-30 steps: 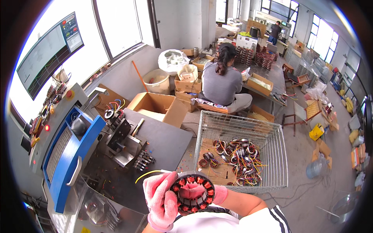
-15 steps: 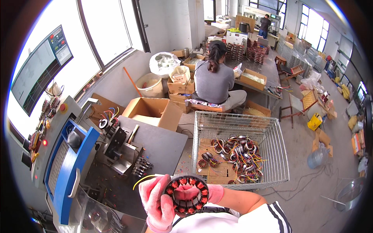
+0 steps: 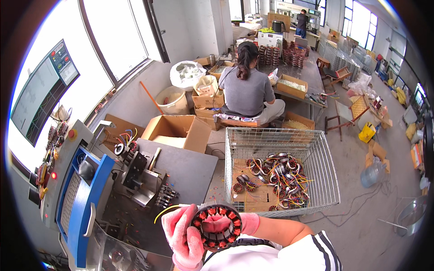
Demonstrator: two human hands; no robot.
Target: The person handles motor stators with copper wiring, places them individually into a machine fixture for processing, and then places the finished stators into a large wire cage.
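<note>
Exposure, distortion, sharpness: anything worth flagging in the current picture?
Head view: the left window is blown out to near-featureless white; head view: fisheye visibly curves the monitor, and the rim falls to black with a blue fringe at left; head view: the copper windings on the held ring read clearly, while the farthest worker is too small for fine detail.

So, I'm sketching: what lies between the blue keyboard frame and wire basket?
In the head view: a tabletop with a metal fixture and small parts, then floor.

The ring (image 3: 236, 223) has coppery metal windings, the box (image 3: 199, 134) matt cardboard.
</note>
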